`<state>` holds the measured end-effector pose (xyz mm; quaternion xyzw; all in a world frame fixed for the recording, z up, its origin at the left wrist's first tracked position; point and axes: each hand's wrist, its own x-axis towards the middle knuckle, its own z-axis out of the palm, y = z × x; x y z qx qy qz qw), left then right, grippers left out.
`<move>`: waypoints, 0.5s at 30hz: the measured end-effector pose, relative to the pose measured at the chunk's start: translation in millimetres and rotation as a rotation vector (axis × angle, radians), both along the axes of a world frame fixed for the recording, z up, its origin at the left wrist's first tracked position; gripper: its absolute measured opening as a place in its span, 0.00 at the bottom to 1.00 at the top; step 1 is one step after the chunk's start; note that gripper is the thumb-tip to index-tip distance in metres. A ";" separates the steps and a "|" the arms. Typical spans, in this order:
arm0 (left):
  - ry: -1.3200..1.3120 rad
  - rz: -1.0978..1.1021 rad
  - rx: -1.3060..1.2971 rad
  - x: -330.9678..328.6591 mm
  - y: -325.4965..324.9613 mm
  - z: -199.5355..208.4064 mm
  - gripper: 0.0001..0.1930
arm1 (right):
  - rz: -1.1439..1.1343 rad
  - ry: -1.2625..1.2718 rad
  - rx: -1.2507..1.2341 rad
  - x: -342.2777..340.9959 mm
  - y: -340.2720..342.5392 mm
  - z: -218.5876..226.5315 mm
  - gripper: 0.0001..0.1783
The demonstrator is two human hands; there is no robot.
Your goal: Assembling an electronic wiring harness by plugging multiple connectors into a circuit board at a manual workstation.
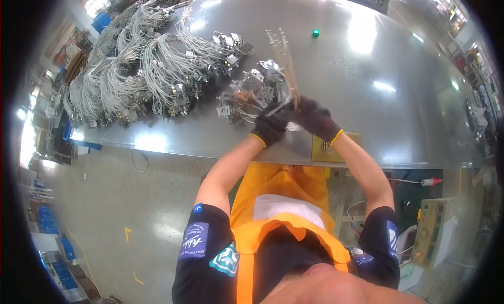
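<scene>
Both my hands wear dark knitted gloves with yellow cuffs and are close together over the metal table. My right hand (317, 120) is closed around a bundle of thin pale cables (286, 59), whose tips point up and away, blurred by motion. Just beside it, my left hand (271, 126) is closed on the lower part of the same bundle; its fingers are partly hidden. Past my left hand lies a small cluster of silvery metal brackets (252, 88) with white wires. A loop of white cable shows below the hands.
A large heap of white cables with metal brackets (157, 73) covers the table's left side. A yellowish plate (349, 142) lies under my right wrist at the near edge of the metal table (409, 115). Farther off sits a small green round piece (316, 33).
</scene>
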<state>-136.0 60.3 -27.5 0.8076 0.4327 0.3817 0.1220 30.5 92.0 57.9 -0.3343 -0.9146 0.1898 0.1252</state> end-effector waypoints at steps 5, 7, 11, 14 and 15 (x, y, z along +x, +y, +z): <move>0.377 0.174 -0.380 34.2 19.1 7.7 0.19 | -0.145 0.481 -0.057 -28.0 -9.4 77.2 0.25; 0.363 0.402 -0.123 24.4 34.6 -31.1 0.17 | -0.190 0.361 0.197 -33.5 -14.2 75.2 0.22; 0.517 0.554 -0.150 18.5 43.1 -14.8 0.15 | -0.246 1.350 -0.552 67.1 8.6 -3.7 0.13; 0.582 0.589 -0.251 29.3 49.2 -24.3 0.17 | -0.643 1.682 -0.783 124.8 35.6 -77.0 0.15; 0.540 0.628 -0.106 29.7 48.5 -33.1 0.15 | -0.609 1.772 -0.853 126.9 38.4 -88.6 0.15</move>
